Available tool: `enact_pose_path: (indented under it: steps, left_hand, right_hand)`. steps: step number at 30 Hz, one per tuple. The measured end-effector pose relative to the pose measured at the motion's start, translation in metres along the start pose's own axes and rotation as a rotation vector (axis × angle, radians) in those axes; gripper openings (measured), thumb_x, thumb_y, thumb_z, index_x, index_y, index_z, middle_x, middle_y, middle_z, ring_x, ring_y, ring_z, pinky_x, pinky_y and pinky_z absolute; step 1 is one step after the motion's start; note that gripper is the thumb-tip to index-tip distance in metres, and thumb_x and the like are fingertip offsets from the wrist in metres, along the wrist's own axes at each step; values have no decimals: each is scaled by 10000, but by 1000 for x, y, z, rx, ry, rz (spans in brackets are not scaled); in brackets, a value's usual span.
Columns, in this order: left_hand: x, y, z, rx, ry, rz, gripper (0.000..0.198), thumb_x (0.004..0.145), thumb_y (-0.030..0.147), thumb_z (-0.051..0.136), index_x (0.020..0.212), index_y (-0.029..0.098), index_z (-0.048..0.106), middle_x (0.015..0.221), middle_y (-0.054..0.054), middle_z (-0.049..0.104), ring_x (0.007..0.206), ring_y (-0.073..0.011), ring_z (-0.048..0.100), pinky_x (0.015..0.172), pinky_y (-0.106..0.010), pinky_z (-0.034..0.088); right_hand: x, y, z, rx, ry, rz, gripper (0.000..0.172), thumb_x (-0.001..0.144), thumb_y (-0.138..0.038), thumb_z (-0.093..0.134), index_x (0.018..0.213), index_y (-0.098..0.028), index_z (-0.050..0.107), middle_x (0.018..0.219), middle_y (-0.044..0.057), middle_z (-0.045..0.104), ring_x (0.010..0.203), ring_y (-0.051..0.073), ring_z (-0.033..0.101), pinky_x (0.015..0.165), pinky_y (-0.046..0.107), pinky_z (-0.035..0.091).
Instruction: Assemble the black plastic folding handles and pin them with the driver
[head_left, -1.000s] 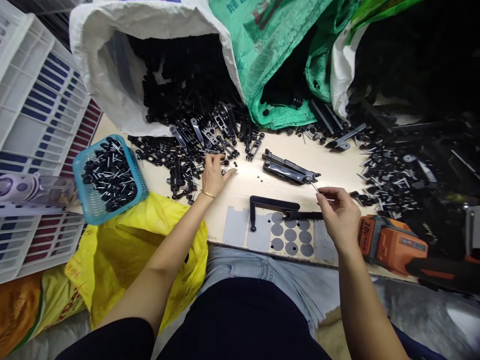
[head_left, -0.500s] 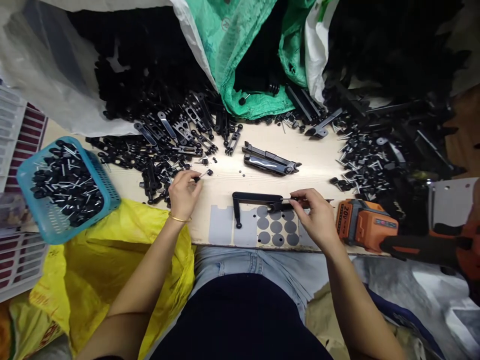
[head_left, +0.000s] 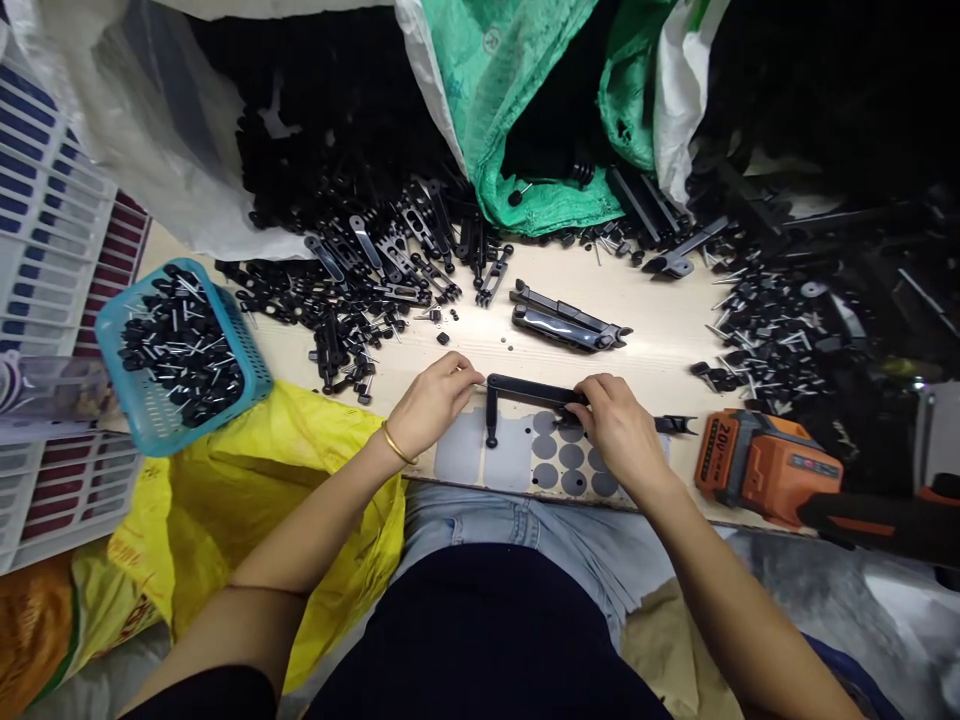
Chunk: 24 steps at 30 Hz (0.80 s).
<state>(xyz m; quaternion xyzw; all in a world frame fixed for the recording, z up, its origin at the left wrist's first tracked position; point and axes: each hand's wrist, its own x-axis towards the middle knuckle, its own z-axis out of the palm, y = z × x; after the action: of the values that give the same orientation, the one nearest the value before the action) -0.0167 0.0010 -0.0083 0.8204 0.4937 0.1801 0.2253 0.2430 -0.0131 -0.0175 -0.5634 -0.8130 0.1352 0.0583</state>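
A long black bracket arm lies across the front of the wooden board, over a grey sheet with round spots. My right hand is closed over the arm's right part, pressing on it. My left hand is pinched on a small pin with a black head, its tip at the arm's left end. Two assembled black arms lie just beyond.
A blue basket of black-headed pins stands at the left, above a yellow bag. Black parts spill from a white sack and a green sack. An orange cordless tool lies at the right. White crates stand far left.
My left hand picked a pin from the pile and brought it right to the bracket arm. My right hand moved down onto the arm and closed over it.
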Motion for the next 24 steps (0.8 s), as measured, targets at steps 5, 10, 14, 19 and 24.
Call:
enact_pose_path:
  steps: [5,10,14,19,24]
  left_hand:
    - [6,2,-3,33,16,36,208,852,83,467,974,146,623,943,-62,559,837,-144,579,758,-276,507]
    - [11,4,-3,38,-4,60,207,860,91,461,976,164,617,941,-50,560,841,-139,577,768,-277,510]
    - [14,10,1,105,-70,85,215,862,91,442,963,150,623,929,-58,572,846,-154,573,754,-277,509]
    - [26,6,6,125,-204,122,142,829,123,552,940,153,636,884,-49,621,780,-153,594,701,-264,504]
    - [32,-18,15,99,-144,167,103,815,207,625,898,164,667,825,-47,679,808,-170,613,724,-281,494]
  right_hand:
    - [-22,10,18,153,209,-43,310,895,-285,475,1179,-158,479,1033,120,605,960,235,567,819,361,480]
    - [-40,18,34,132,291,-133,471,877,-250,509,1331,-203,392,1132,123,585,1033,232,553,870,372,468]
    - [-45,24,50,74,305,-175,622,871,-233,515,1431,-229,243,1118,113,592,1008,228,550,877,397,442]
    - [-48,25,58,23,331,-131,633,879,-238,503,1440,-254,211,1119,88,597,1016,199,553,1018,442,299]
    - [-50,19,61,9,354,-74,606,883,-241,485,1432,-237,229,1099,93,589,1003,199,546,992,414,299]
